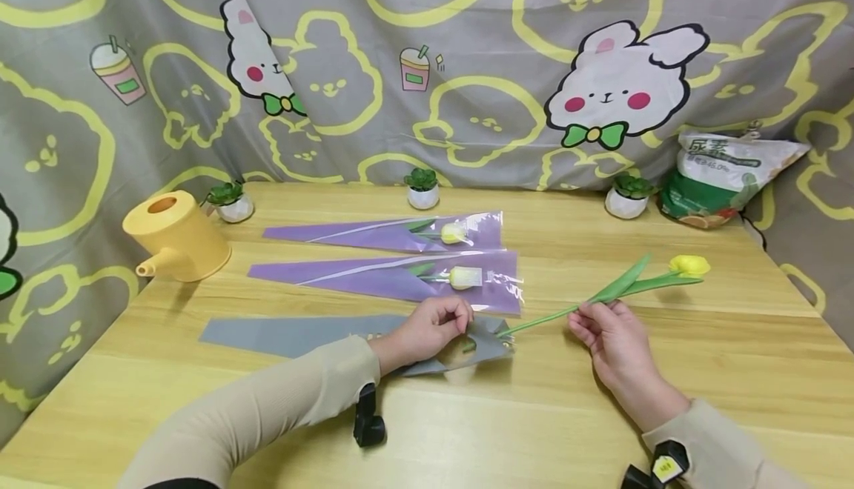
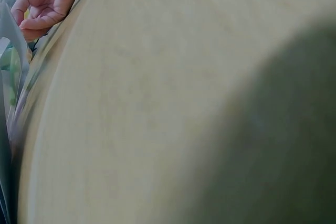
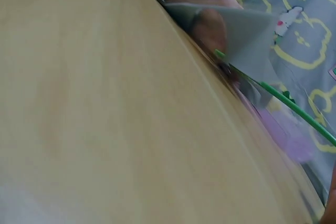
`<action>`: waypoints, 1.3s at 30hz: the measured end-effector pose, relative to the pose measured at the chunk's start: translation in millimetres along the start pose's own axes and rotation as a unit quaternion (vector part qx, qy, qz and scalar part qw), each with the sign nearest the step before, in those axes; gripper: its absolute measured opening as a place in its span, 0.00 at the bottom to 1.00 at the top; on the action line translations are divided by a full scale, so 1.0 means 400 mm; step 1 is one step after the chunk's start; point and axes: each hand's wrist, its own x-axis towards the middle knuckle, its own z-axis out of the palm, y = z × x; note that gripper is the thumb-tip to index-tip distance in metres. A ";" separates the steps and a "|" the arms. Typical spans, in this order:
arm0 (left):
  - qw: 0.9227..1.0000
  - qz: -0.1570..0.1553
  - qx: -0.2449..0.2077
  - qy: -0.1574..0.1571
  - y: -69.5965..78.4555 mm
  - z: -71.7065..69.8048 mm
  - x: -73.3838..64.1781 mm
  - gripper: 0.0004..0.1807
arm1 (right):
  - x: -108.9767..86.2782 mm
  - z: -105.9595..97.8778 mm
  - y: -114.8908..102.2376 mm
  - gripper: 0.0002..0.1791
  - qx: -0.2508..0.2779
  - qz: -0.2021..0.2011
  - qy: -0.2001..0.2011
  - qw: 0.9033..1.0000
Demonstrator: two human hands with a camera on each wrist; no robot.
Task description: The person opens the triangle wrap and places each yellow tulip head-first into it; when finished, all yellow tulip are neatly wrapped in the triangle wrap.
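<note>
A grey flower sleeve point(image 1: 287, 332) lies on the table, its wide end lifted open. My left hand point(image 1: 427, 335) pinches the upper edge of that mouth. My right hand point(image 1: 617, 344) pinches the green stem of a yellow tulip point(image 1: 689, 265) just below its leaves. The stem's lower end reaches into the mouth of the sleeve; bloom and leaves are outside, to the right. In the right wrist view the stem point(image 3: 299, 109) passes into the grey sleeve point(image 3: 247, 32), with a hand behind it. Only a strip of the sleeve shows in the left wrist view.
Two purple sleeves, upper point(image 1: 373, 233) and lower point(image 1: 347, 274), each hold a yellow tulip behind the grey one. A yellow watering can point(image 1: 190, 241) stands at left. Potted succulents point(image 1: 423, 189) line the back, beside a white-and-green bag point(image 1: 717, 178) at right.
</note>
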 end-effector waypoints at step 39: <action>0.997 0.028 0.019 0.076 0.032 0.055 0.012 0.12 | -0.042 0.070 0.048 0.05 -0.098 0.034 -0.003 0.995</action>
